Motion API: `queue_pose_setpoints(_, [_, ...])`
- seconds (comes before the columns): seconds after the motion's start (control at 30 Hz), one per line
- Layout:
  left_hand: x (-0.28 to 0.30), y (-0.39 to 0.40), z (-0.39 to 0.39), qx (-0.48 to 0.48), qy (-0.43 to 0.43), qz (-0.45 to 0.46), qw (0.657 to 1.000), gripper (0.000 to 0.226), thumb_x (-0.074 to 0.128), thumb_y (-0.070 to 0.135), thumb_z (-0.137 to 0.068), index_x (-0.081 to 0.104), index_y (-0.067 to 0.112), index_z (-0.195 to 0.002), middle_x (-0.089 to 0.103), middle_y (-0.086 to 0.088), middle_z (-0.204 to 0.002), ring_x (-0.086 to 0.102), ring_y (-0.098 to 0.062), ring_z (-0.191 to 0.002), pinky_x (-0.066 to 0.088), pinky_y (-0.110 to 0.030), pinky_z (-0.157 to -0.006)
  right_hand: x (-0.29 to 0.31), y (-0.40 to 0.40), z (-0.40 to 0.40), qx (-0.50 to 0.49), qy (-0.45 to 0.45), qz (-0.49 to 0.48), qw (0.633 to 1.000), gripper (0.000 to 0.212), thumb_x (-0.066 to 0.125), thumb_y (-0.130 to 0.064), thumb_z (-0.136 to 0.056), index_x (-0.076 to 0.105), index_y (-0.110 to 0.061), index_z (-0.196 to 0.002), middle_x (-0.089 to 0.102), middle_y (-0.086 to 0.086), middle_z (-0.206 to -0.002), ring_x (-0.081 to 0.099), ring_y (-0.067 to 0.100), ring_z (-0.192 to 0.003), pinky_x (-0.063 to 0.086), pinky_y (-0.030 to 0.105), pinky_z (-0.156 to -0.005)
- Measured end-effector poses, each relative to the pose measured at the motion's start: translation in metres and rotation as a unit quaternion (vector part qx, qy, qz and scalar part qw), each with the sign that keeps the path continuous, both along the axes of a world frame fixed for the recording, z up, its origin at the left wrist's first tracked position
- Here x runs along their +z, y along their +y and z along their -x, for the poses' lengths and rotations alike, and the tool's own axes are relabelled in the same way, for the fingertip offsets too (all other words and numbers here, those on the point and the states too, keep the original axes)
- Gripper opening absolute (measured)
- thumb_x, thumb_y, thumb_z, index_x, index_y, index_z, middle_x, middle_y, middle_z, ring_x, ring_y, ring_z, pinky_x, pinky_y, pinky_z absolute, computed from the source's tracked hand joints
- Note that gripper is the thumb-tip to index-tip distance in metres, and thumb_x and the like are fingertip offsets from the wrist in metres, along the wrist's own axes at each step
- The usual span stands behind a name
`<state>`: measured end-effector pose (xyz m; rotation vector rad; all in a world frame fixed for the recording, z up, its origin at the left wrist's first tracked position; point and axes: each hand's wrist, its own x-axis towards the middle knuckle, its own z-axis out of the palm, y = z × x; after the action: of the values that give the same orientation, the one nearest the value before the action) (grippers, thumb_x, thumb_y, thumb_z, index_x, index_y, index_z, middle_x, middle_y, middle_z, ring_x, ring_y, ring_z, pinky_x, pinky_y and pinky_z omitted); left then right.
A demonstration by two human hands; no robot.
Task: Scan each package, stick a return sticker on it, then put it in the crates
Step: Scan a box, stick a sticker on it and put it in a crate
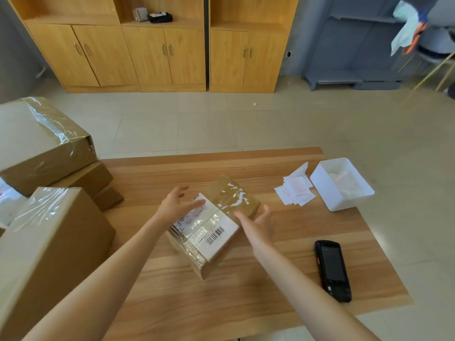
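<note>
— Grip? Both hands spread: left hand [178,205] touches the package [214,223] label, right hand [258,223] at its side.
— And the package? Between them, on the worktop [270,271] — scanner [333,269] right of the right hand.

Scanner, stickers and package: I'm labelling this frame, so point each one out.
Scanner [333,269], head view, on its dark screen.
Stickers [296,191], head view, on the top sheet of the pile.
Package [214,232], head view, on its white shipping label.
</note>
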<state>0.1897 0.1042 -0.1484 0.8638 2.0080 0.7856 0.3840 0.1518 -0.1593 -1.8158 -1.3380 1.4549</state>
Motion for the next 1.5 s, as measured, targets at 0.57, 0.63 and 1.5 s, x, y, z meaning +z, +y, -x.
queue_pose_setpoints(0.57, [-0.008, -0.033, -0.039, 0.367, -0.296, -0.036, 0.881, 0.071, 0.071, 0.020, -0.084, 0.027, 0.011, -0.139, 0.057, -0.018, -0.124, 0.062, -0.024, -0.077, 0.049, -0.035, -0.054, 0.017, 0.070, 0.023, 0.248, 0.003, -0.015, 0.969, 0.037, 0.075, -0.030, -0.080, 0.052, -0.023, -0.109, 0.064, -0.009, -0.103, 0.059, -0.001, -0.071, 0.050, 0.016, -0.064])
queue_pose_setpoints(0.63, [-0.002, -0.023, -0.031, 0.317, -0.271, -0.038, 0.908, 0.073, 0.073, 0.022, -0.083, 0.028, 0.009, -0.139, 0.057, -0.017, -0.124, 0.063, -0.025, -0.081, 0.051, -0.035, -0.057, 0.017, 0.066, 0.016, 0.192, 0.030, -0.017, 0.981, 0.041, 0.073, -0.026, -0.082, 0.051, -0.018, -0.116, 0.062, -0.008, -0.101, 0.056, -0.002, -0.068, 0.048, 0.011, -0.059])
queue_pose_setpoints(1.5, [-0.018, -0.014, -0.040, 0.183, -0.165, -0.037, 0.969, 0.091, 0.072, 0.033, -0.083, 0.015, 0.015, -0.152, 0.052, -0.012, -0.136, 0.057, -0.021, -0.095, 0.046, -0.033, -0.079, -0.034, 0.070, -0.106, 0.081, -0.025, 0.015, 0.996, 0.075, 0.055, -0.042, -0.093, 0.016, -0.015, -0.151, 0.024, 0.005, -0.156, 0.030, 0.027, -0.140, 0.029, 0.044, -0.110])
